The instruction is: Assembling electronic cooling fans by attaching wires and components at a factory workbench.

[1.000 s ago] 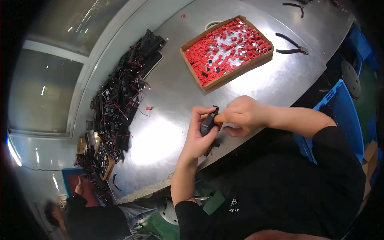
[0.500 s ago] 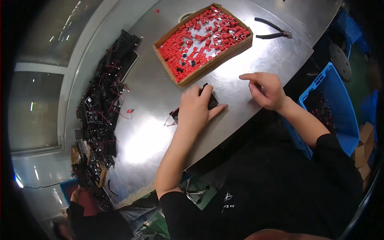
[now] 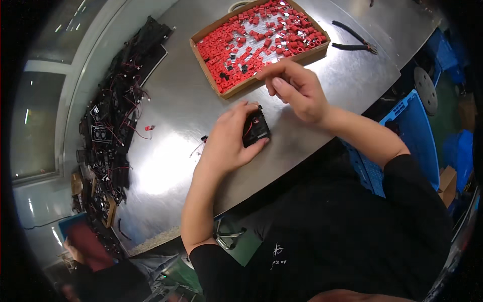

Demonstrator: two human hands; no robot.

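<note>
Your right hand [image 3: 300, 96] has moved left to the parts box [image 3: 235, 91], upper centre, its curled fingers' contents unclear; only your left hand's [image 3: 227, 137] fingers now clasp the black housing [image 3: 261, 129], mid-frame.

One held black plastic case [image 3: 258, 128], one big brown cardboard tray [image 3: 312, 57], one open pair of black-handled pliers [image 3: 357, 48], many red bits [image 3: 214, 55].
</note>
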